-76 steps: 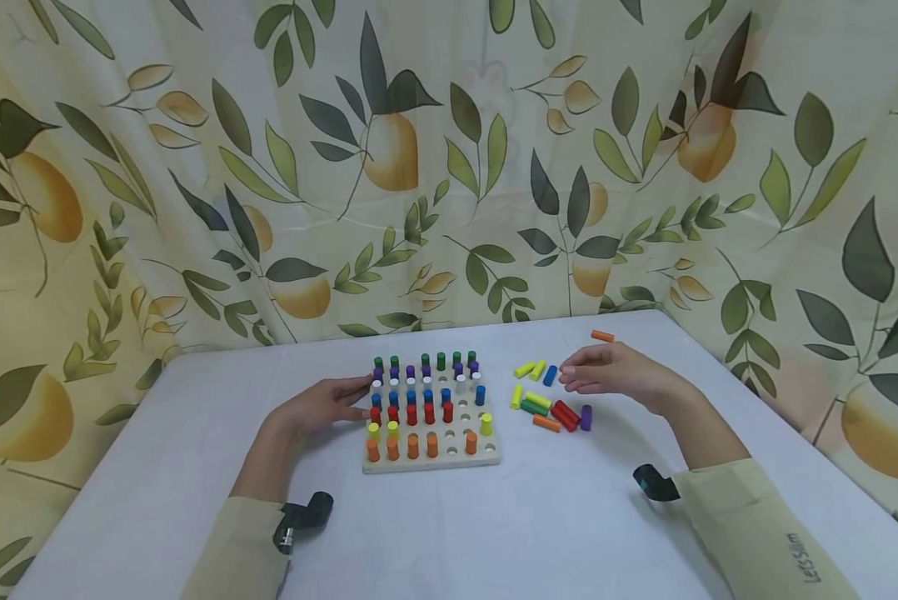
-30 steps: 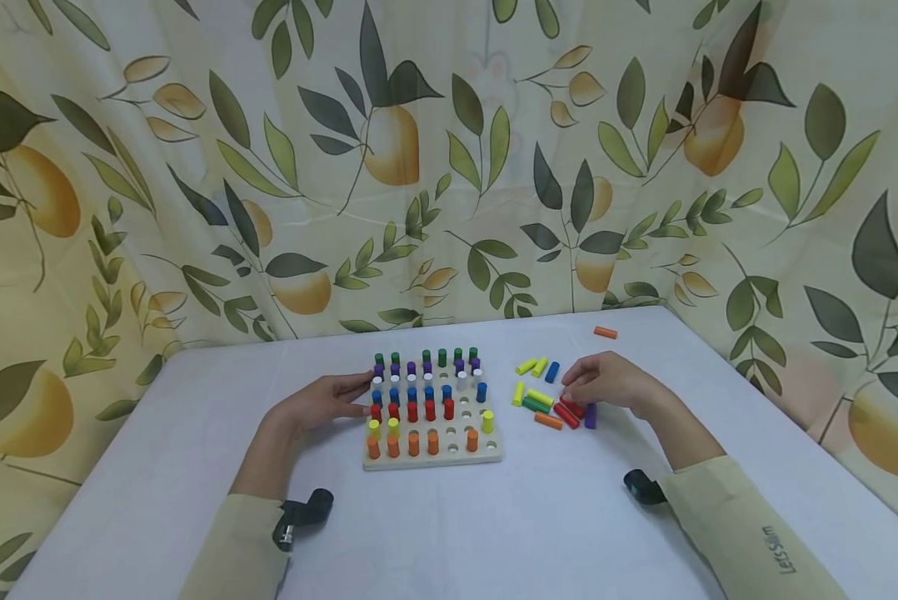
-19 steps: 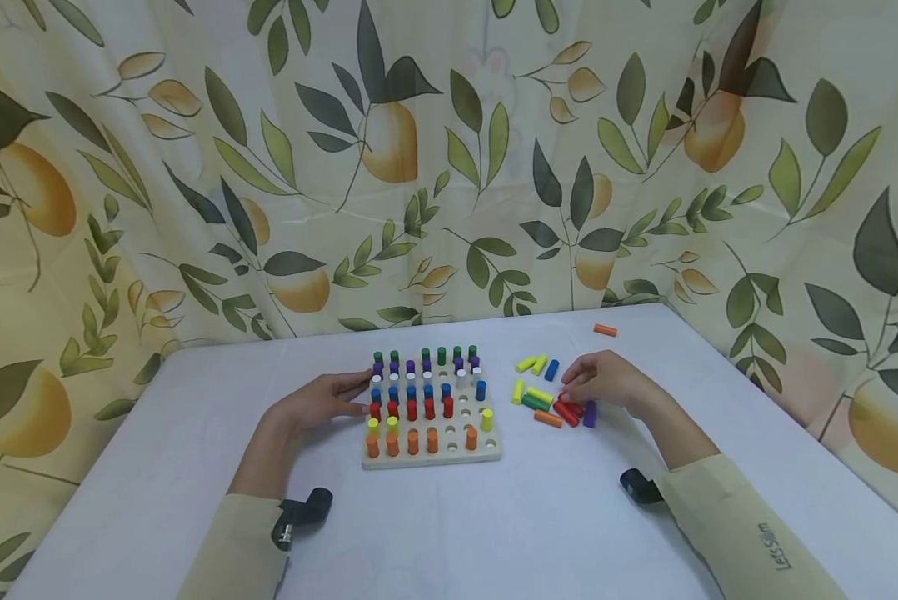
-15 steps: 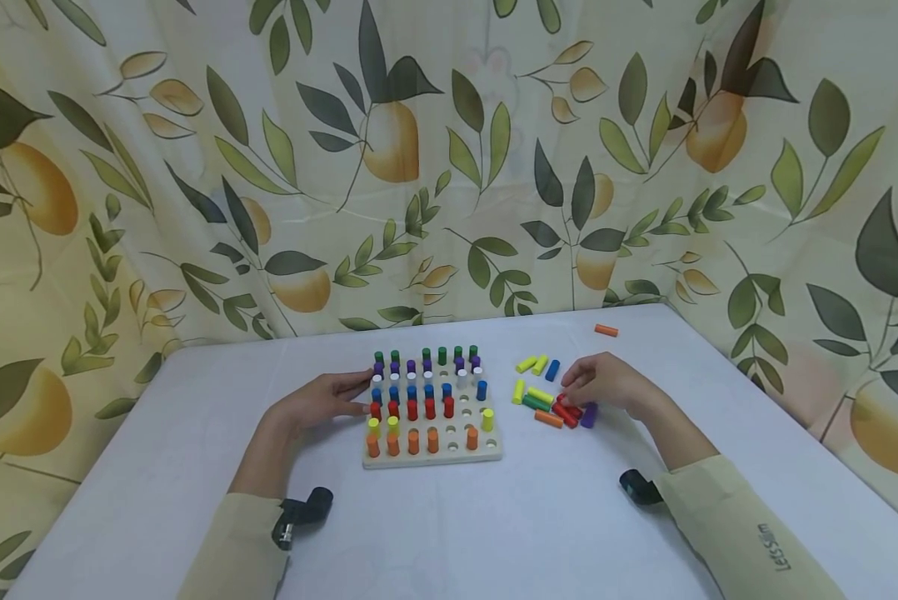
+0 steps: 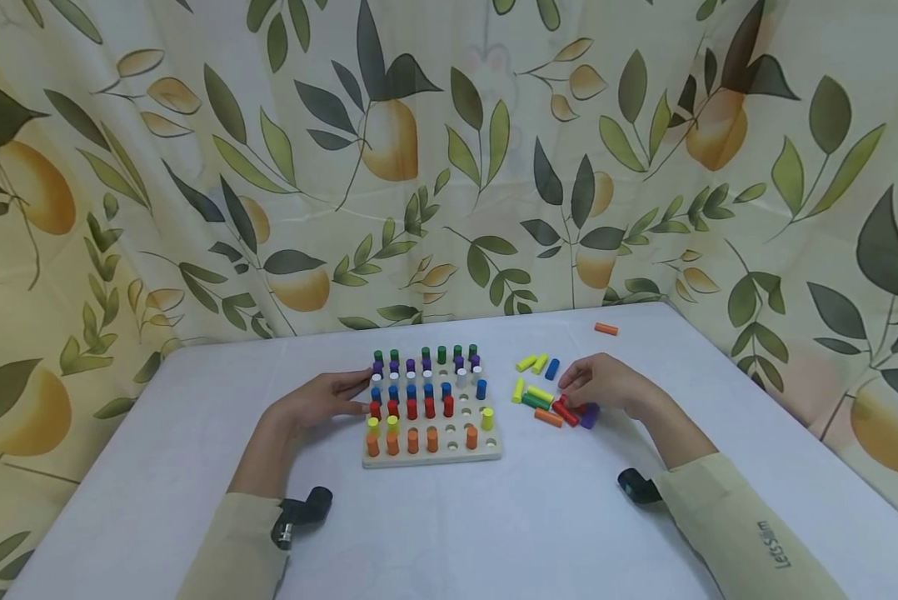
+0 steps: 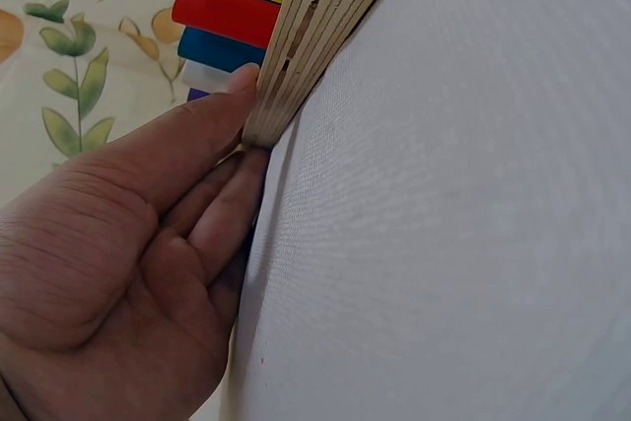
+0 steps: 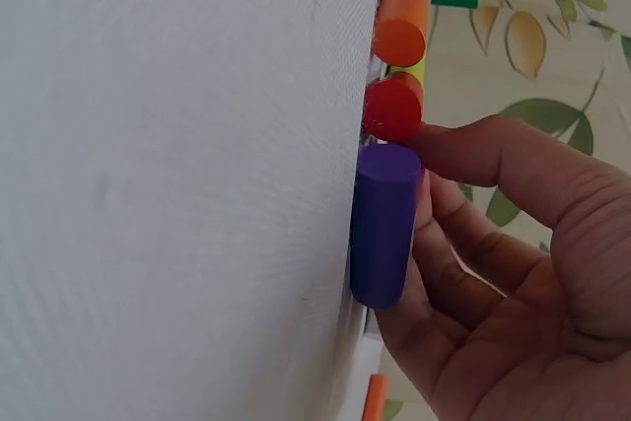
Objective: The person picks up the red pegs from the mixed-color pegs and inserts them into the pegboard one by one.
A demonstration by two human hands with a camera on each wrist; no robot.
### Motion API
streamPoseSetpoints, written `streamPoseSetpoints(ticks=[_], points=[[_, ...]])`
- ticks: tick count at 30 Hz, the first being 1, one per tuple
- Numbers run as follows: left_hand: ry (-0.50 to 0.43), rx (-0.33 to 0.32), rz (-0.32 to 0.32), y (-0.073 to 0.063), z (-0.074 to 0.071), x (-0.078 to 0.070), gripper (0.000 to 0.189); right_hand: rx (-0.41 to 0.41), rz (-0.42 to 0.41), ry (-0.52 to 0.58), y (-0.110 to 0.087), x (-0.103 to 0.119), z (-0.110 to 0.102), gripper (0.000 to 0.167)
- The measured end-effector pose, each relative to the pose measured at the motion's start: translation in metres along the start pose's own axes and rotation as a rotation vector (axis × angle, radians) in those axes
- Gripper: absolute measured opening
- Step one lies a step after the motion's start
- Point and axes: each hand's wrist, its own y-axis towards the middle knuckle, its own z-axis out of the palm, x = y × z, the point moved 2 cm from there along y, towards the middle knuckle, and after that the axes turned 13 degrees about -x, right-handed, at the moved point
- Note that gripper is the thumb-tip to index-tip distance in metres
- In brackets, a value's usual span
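My left hand (image 5: 316, 402) grips the left edge of a wooden pegboard (image 5: 432, 462); in the left wrist view the thumb lies against its top face, with the fingers at its side and underside. Coloured pegs stand upright in rows, and several holes show bare. Right of the board, my right hand (image 5: 606, 385) is down at the loose pegs, thumb and fingers pinching a red peg (image 7: 425, 189) that is mostly hidden. A second red peg (image 5: 565, 413) lies by the thumb. A purple peg (image 7: 385, 229) lies on the table in front of the fingers.
Loose around the right hand are yellow pegs (image 5: 540, 396), a green peg (image 5: 536, 402), an orange peg (image 5: 549, 418) and a blue peg (image 5: 551, 369). Another orange peg (image 5: 606, 329) lies near the back edge of the white-covered table (image 5: 434, 533). A patterned curtain (image 5: 449, 167) hangs behind.
My right hand has come down from above the loose pegs onto the red ones. The purple peg beside them has turned to a slant. The left hand stays at the pegboard.
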Motion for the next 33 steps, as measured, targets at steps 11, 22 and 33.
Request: streamPoseSetpoints(ticks=[11,22,33], points=[[-0.027,0.013,0.022,-0.001,-0.001,-0.003,0.073,0.059,-0.041,0.01,-0.003,0.0,-0.004,0.029],[-0.035,0.018,0.02,-0.002,0.0,-0.002,0.073,0.021,-0.054,0.028,-0.002,0.001,-0.006,0.034],[-0.025,0.01,0.005,0.001,0.001,0.001,0.073,0.006,-0.075,0.081,-0.003,0.004,-0.013,0.031]])
